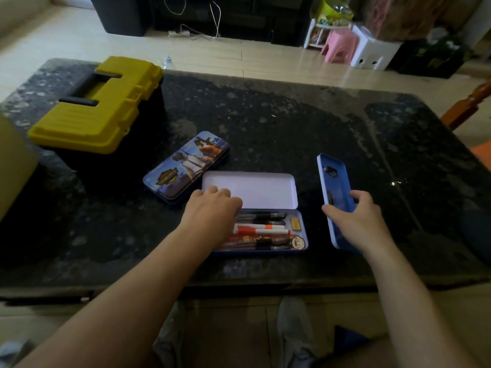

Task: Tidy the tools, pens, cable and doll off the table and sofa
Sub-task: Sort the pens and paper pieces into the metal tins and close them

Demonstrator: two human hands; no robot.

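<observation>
An open blue pencil tin [301,235] lies near the front of the dark stone table [292,123], its white-lined lid [260,189] folded back. Several pens [265,229] lie inside, black ones and an orange-and-white one. My left hand [212,216] rests over the tin's left end, fingers curled on the pens and the lid's edge. My right hand [356,221] grips a blue inner tray [333,181], tilted up on its edge to the right of the tin. A shut printed pencil tin [186,166] lies behind and to the left.
A shut yellow and black toolbox [98,107] stands at the table's far left. A sofa arm [13,160] shows at the left edge. Beyond the table are a pink stool [337,46], a white box [372,53] and floor cables [196,34]. A wooden chair post [467,107] is at right.
</observation>
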